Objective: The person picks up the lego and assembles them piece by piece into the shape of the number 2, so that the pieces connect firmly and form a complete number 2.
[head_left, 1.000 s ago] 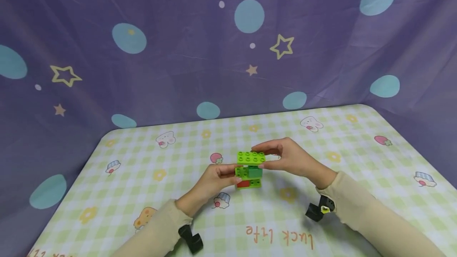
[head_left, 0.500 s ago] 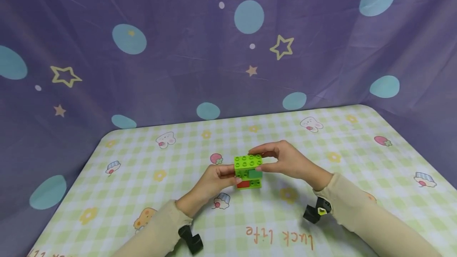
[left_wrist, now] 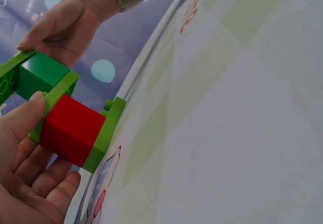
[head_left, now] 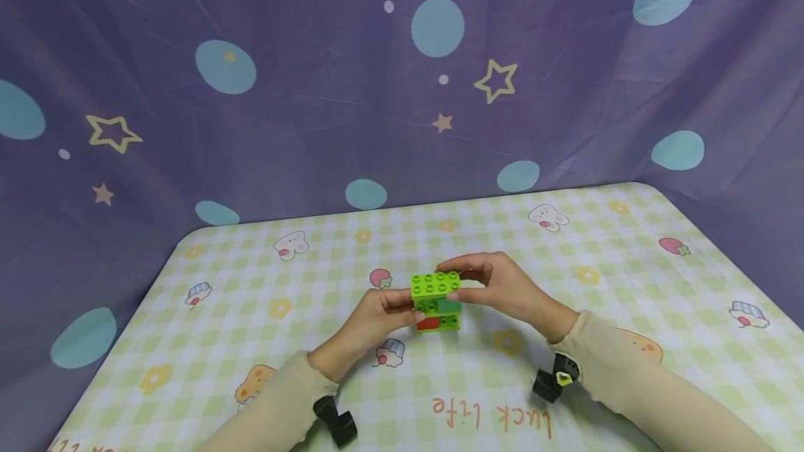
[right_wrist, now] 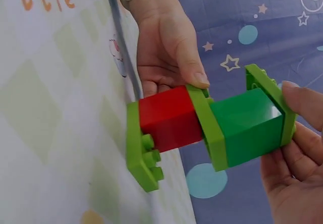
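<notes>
A small tower of toy building bricks stands on the table in the middle of the head view. Its top is a lime green plate (head_left: pixel 435 284) with studs; under it sits a dark green brick (right_wrist: pixel 247 125), then a middle lime plate (right_wrist: pixel 207 125), a red brick (left_wrist: pixel 73 130) and a bottom lime plate (left_wrist: pixel 105 135). My left hand (head_left: pixel 375 319) grips the middle plate from the left, thumb on its near edge. From the right, my right hand (head_left: pixel 496 284) pinches the top plate between thumb and fingers. The plate lies against the dark green brick.
A green-checked cloth with printed drawings covers the table (head_left: pixel 314 368). A purple curtain (head_left: pixel 301 124) hangs behind the table's far edge. A black wrist camera (head_left: pixel 336 420) sits under the left sleeve, another black device (head_left: pixel 555 377) under the right.
My right hand has brought the top lime plate down and slightly left onto the dark green brick. In the last half second little moves. My left hand keeps its place.
</notes>
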`<state>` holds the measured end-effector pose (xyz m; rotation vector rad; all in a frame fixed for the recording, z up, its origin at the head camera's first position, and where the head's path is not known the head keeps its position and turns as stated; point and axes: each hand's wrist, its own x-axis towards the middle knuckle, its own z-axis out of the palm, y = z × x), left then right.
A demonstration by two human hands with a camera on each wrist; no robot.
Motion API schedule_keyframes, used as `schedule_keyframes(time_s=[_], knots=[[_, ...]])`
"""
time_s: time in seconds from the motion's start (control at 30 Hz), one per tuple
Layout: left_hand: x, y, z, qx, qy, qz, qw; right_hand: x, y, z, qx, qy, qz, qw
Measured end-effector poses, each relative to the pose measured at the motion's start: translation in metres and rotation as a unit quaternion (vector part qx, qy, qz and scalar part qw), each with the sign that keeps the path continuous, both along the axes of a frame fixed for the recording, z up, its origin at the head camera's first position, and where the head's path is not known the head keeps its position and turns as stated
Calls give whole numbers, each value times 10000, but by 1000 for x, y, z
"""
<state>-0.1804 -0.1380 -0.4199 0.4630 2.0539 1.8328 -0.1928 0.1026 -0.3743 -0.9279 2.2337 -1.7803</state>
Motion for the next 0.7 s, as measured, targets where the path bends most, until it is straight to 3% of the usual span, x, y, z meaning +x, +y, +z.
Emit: schedule_keyframes(time_s=[0.37,0.7], knots=[[0,1,-1,-30,-35,36,10000,6,-4,-10,-426,-962,-143,9943],[0,0,-1,28,-2,-39,10000,9,-6,-10,-437,-1031,-297,9933]])
